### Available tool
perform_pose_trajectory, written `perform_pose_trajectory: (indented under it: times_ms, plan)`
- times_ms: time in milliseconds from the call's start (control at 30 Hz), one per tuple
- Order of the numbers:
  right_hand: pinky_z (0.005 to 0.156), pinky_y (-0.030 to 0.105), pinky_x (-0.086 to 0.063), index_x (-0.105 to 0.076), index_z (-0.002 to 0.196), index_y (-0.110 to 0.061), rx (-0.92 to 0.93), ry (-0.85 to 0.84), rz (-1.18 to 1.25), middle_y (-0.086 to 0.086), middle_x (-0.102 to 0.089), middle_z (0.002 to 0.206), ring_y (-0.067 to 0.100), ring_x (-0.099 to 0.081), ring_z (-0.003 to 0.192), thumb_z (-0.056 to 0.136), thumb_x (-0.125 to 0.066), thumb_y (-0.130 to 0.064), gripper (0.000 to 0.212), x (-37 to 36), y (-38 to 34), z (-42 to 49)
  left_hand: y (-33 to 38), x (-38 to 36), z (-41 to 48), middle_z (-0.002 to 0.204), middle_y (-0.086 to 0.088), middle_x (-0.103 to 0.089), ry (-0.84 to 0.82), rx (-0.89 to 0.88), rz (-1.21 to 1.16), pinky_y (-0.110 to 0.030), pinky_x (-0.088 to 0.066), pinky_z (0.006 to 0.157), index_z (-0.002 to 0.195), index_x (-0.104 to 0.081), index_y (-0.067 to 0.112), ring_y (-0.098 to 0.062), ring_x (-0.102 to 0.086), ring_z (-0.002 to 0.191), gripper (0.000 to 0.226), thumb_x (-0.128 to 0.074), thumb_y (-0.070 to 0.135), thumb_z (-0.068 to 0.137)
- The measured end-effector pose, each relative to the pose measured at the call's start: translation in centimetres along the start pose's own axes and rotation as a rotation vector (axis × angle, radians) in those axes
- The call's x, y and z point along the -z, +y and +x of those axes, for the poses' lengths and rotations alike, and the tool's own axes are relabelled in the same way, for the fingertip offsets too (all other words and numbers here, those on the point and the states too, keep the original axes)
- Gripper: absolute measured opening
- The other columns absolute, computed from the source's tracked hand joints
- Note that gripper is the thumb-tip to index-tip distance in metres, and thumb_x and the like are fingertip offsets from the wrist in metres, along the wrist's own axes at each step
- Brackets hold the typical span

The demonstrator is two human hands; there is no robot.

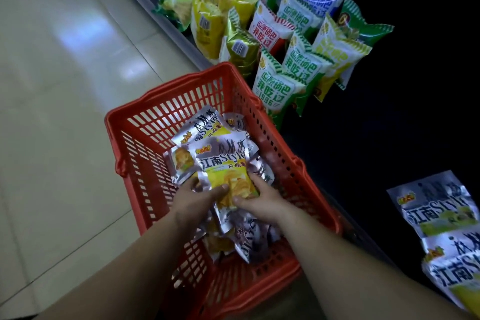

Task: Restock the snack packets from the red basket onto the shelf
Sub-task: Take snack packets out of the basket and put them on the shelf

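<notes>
A red basket (166, 112) stands on the floor against the low shelf (363, 138). Several silver-and-yellow snack packets lie piled inside it. My left hand (193, 199) and my right hand (259, 199) both grip the bottom edge of the top silver-and-yellow packet (223, 163), which faces up above the pile. Two matching packets (436, 213) lie on the dark shelf at the lower right.
Green-and-white, red-and-white, blue-and-white and yellow snack bags (283, 78) stand in rows on the shelf beyond the basket. A pale tiled floor (65, 125) spreads to the left. The shelf's middle stretch is dark.
</notes>
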State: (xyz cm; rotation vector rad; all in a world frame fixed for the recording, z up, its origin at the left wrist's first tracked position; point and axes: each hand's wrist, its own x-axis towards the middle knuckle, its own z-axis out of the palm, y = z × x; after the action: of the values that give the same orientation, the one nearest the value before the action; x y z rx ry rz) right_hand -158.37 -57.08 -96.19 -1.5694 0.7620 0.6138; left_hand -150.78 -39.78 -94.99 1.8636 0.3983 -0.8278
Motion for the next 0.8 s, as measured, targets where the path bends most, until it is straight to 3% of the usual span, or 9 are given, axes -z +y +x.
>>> perform_pose_trajectory:
  times_ms: [67,167,233,333,433,533,633,800]
  plan:
    - [0.055,0.009,-0.049,-0.044,0.137,-0.048,0.003,-0.009,0.037,-0.02,-0.06,0.096,-0.004,-0.06,0.081,0.09,-0.079,-0.017,0.067,0.1,-0.4,-0.3,0.6,0.1,-0.6,0.09,-0.018,-0.074,-0.003,-0.047,0.055,-0.035,-0.054,0.051,0.103,-0.069,0.005,-0.022,-0.066,0.061,0.04,-0.09,0.027,0.078]
    - [0.072,0.031,-0.062,-0.05,0.134,-0.048,0.018,-0.014,0.066,-0.013,-0.07,0.105,0.01,-0.07,0.09,0.082,-0.086,-0.024,0.068,0.0,-1.9,-1.2,2.8,1.3,-1.9,0.087,-0.011,-0.078,-0.036,-0.115,0.071,-0.024,-0.055,0.054,0.098,-0.071,0.005,-0.015,-0.074,0.067,0.029,-0.087,0.022,0.08]
    - [0.08,0.035,-0.06,-0.051,0.134,-0.047,0.06,-0.004,0.121,-0.011,-0.071,0.113,0.014,-0.07,0.102,0.077,-0.09,-0.026,0.072,0.3,-3.0,-1.8,5.0,2.3,-3.4,0.089,-0.003,-0.08,-0.094,-0.176,0.058,-0.023,-0.056,0.058,0.101,-0.074,0.012,-0.013,-0.077,0.074,0.025,-0.086,0.022,0.082]
    - [0.099,0.028,-0.052,-0.048,0.145,-0.04,0.178,0.007,0.129,-0.012,-0.065,0.121,0.01,-0.066,0.112,0.073,-0.093,-0.03,0.085,1.3,-5.6,-4.0,7.8,3.9,-5.7,0.097,-0.008,-0.08,-0.132,-0.242,-0.022,-0.042,-0.062,0.078,0.108,-0.075,0.012,-0.027,-0.079,0.086,0.032,-0.086,0.021,0.08]
    - [0.102,0.03,-0.054,-0.052,0.143,-0.034,0.301,0.029,0.103,-0.006,-0.07,0.125,0.008,-0.071,0.108,0.072,-0.094,-0.027,0.083,3.2,-8.3,-7.1,10.2,3.8,-8.2,0.103,-0.012,-0.079,-0.166,-0.302,-0.145,-0.054,-0.06,0.087,0.11,-0.076,0.013,-0.035,-0.077,0.094,0.032,-0.086,0.02,0.08]
    - [0.099,0.03,-0.056,-0.056,0.139,-0.036,0.37,0.134,0.071,-0.009,-0.073,0.119,0.007,-0.072,0.104,0.073,-0.091,-0.024,0.076,6.9,-10.3,-11.0,12.4,0.8,-10.7,0.106,-0.009,-0.079,-0.186,-0.384,-0.233,-0.049,-0.058,0.091,0.112,-0.075,0.013,-0.031,-0.076,0.099,0.029,-0.082,0.02,0.084]
    - [0.098,0.033,-0.055,-0.061,0.127,-0.048,0.366,0.251,0.02,-0.015,-0.073,0.114,0.007,-0.071,0.103,0.073,-0.083,-0.042,0.059,11.9,-10.2,-15.3,13.9,-4.5,-12.9,0.108,-0.007,-0.078,-0.243,-0.408,-0.26,-0.055,-0.057,0.093,0.11,-0.074,0.015,-0.031,-0.074,0.104,0.023,-0.078,0.023,0.088]
    - [0.099,0.03,-0.053,-0.057,0.134,-0.044,0.269,0.504,-0.039,-0.021,-0.069,0.107,0.002,-0.067,0.101,0.079,-0.079,-0.054,0.06,18.7,-3.9,-20.4,13.3,-14.9,-16.4,0.095,-0.017,-0.077,-0.35,-0.292,-0.254,-0.051,-0.058,0.081,0.103,-0.071,0.003,-0.037,-0.074,0.088,0.02,-0.073,0.005,0.083]
